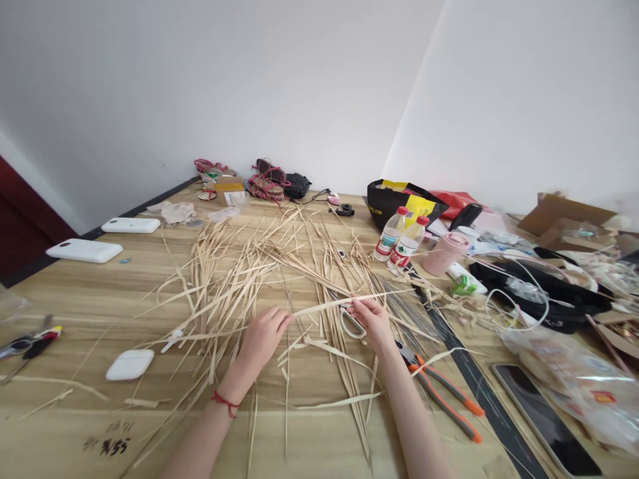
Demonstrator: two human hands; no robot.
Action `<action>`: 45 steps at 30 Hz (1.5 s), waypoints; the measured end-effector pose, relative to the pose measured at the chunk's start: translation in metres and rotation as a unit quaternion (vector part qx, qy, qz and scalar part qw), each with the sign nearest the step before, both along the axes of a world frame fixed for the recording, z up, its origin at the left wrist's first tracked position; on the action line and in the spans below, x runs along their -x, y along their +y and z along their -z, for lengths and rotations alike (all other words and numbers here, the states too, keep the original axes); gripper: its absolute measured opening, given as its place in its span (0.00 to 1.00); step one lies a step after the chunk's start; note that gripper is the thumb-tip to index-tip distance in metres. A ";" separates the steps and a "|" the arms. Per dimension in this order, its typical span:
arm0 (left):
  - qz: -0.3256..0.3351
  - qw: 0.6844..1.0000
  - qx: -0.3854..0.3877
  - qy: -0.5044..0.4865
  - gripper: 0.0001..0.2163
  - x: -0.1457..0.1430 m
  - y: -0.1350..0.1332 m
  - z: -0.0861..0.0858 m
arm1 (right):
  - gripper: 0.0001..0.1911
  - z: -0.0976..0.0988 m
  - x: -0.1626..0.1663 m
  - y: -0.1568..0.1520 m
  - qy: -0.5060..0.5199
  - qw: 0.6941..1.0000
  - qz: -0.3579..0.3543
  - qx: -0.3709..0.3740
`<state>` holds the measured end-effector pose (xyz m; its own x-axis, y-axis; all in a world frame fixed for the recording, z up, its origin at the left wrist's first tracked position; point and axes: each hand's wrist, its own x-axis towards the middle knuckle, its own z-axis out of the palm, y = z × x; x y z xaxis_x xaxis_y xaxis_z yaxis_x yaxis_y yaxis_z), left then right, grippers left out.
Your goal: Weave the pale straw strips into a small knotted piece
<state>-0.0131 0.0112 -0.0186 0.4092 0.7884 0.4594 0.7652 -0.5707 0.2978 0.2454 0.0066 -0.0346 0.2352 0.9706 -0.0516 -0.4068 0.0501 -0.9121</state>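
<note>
A narrow, pale straw strip (322,307) is stretched almost level across the middle of the work, above the wood-grain tabletop (60,416). The left hand (265,330) pinches it at one side and the right hand (372,320) pinches it at the other, with the two hands apart and a bare length of strip between them; its thin end runs on past the right fingers. A red cord bracelet (226,403) circles the left wrist. Beneath and beyond the hands spreads a loose heap of dry straw strips (259,259), many crossing one another. Scissors (355,335) with a white handle loop lie just beside the right hand, partly covered. Pliers (440,399) with orange-and-grey handles rest to the right of that forearm, their handles spread. On the left, a white earbud case (130,365) sits near the straw, and two white rounded slabs (84,251) lie farther back toward the table edge. Behind the right hand stand two red-capped plastic bottles (408,246), side by side, next to a pink lidded cup (446,253). A black-and-yellow bag (387,204) is behind the bottles. At the lower right, a dark-screened smartphone (544,419) lies flat beside a clear plastic package (574,379). An open cardboard box (569,211) stands farther back, near the pale wall (249,80).
</note>
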 end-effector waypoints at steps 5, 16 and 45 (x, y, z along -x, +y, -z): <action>0.018 0.999 0.030 -0.010 0.12 -0.002 0.001 0.004 | 0.12 0.005 0.006 0.002 0.019 0.999 0.044 0.023; 0.026 0.998 0.064 -0.002 0.13 -0.005 -0.002 0.004 | 0.14 0.010 0.019 -0.001 0.003 0.995 0.094 0.037; 0.046 0.995 0.076 -0.039 0.10 -0.008 -0.004 0.004 | 0.10 0.005 0.041 -0.020 -0.543 0.818 0.093 -0.163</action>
<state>-0.0048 0.0069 -0.0230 0.4497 0.8121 0.3719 0.6833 -0.5809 0.4424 0.2044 -0.0136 -0.0399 0.1160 0.8335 0.5403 0.6775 0.3314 -0.6566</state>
